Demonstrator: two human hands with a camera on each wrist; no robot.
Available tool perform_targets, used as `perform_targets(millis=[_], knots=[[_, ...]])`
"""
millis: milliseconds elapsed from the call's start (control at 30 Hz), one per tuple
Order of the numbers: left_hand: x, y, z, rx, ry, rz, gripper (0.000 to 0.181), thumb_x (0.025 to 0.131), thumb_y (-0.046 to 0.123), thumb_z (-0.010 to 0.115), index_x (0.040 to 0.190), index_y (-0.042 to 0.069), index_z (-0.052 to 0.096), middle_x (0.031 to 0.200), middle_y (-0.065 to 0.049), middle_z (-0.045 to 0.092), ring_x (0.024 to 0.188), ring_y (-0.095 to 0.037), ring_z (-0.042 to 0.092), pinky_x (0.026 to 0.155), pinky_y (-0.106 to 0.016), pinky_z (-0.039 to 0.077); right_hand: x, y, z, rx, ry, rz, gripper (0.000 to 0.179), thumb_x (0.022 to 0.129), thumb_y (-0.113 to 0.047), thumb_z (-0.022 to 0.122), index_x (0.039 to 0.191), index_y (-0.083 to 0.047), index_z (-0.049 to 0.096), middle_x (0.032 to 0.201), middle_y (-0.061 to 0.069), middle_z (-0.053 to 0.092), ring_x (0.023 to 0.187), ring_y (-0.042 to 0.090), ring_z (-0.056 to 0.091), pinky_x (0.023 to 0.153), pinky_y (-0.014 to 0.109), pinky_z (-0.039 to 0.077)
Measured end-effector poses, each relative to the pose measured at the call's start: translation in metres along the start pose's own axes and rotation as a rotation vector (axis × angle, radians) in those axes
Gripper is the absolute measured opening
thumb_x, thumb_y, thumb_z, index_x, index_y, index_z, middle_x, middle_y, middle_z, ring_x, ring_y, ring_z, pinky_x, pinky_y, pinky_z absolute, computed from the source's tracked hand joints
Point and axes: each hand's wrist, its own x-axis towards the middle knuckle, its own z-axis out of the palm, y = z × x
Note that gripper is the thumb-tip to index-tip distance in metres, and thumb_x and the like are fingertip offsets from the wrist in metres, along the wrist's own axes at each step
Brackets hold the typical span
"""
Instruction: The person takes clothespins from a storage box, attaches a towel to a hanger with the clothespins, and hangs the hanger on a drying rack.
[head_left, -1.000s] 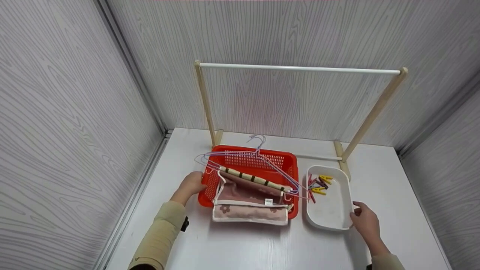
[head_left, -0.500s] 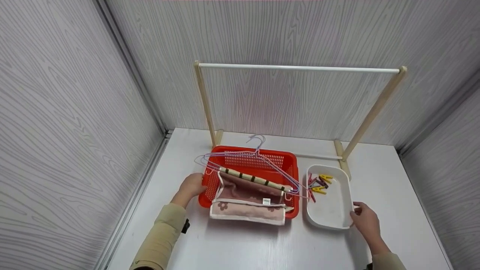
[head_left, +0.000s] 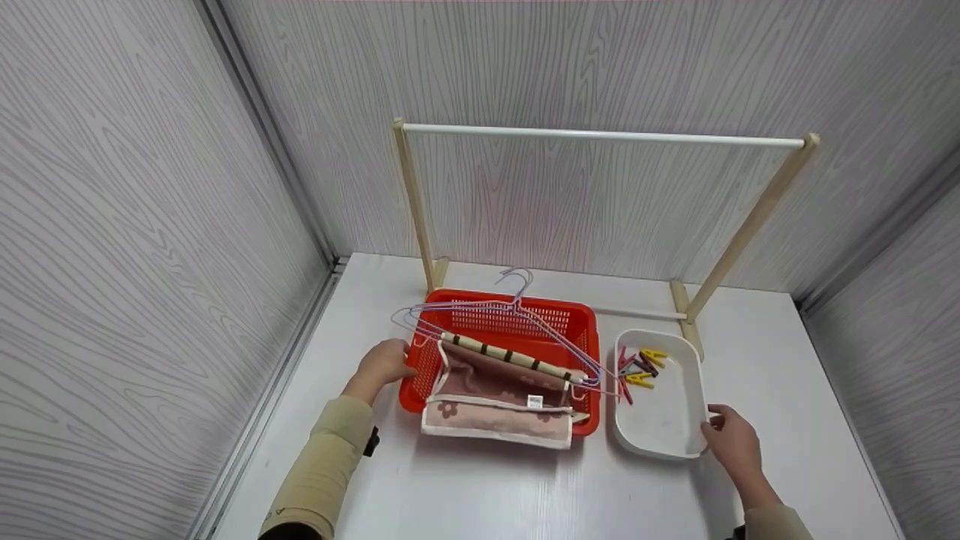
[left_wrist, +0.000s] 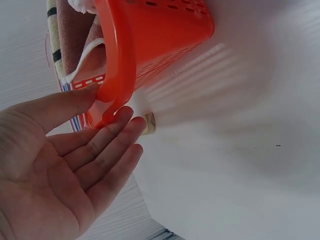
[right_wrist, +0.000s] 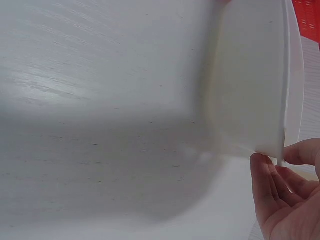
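Observation:
My left hand (head_left: 382,362) grips the left end of a red plastic basket (head_left: 540,349), the thumb over its rim (left_wrist: 119,50) and the fingertips underneath. Inside lies a dusty-pink flowered towel (head_left: 495,421), its white-bordered flap hanging over the front wall. Thin pink and purple wire hangers (head_left: 528,280) lie across the basket, near a cream band (head_left: 510,357) with dark stripes. At the right, my right hand (head_left: 735,444) pinches the rim of a white tray (head_left: 664,424) between thumb and fingers. Several clothespins (head_left: 640,380), yellow, pink and dark, sit in the tray's left part.
Behind the basket and tray stands a rack with wooden legs (head_left: 750,225) and a white top rail (head_left: 600,135). Its low white bar (head_left: 637,313) runs near the table. Grey wood-grain walls (head_left: 525,67) enclose the white table (head_left: 480,495) at the back and sides.
The towel's hanging flap has shifted slightly left against the basket since the first frame. Both hands keep their holds on the basket and the tray.

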Motion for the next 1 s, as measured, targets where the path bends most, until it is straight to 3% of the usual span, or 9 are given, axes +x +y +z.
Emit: perform_targets(millis=[200,500,800,1000], knots=[[0.002,0.0,-0.003,0.002,-0.015,0.005,0.043,0.093,0.017,0.081,0.126,-0.006,0.066,0.119,-0.02,0.072,0.109,-0.034,0.068,0.098,-0.049,0.056,-0.001,-0.002,-0.004,-0.02,0.016,-0.019,0.045,0.101,-0.01,0.059,0.139,0.015,0.055,0.12,0.035,0.068,0.103,0.044,0.068,0.072,0.034,0.053],[0.006,-0.01,-0.001,-0.2,-0.056,-0.04,0.055,0.093,0.014,0.08,0.139,-0.006,0.059,0.124,-0.021,0.07,0.111,-0.033,0.067,0.101,-0.049,0.055,0.004,-0.011,-0.012,-0.036,0.083,-0.047,0.041,0.1,-0.009,0.054,0.134,0.012,0.061,0.118,0.034,0.069,0.101,0.043,0.069,0.07,0.031,0.049],[0.007,-0.015,0.0,-0.282,-0.058,-0.035,0.053,0.092,0.013,0.081,0.136,-0.006,0.059,0.117,-0.02,0.069,0.103,-0.029,0.067,0.093,-0.044,0.058,0.006,-0.018,-0.016,-0.029,0.123,-0.076,0.036,0.1,-0.008,0.055,0.128,0.012,0.065,0.113,0.032,0.071,0.1,0.044,0.069,0.075,0.037,0.051],[0.006,-0.02,0.003,-0.346,-0.061,-0.016,0.053,0.093,0.012,0.08,0.137,-0.007,0.057,0.113,-0.019,0.069,0.096,-0.024,0.067,0.086,-0.038,0.059,0.007,-0.026,-0.018,-0.031,0.128,-0.082,0.035,0.102,-0.008,0.055,0.128,0.012,0.065,0.114,0.032,0.071,0.102,0.043,0.069,0.075,0.035,0.051]])
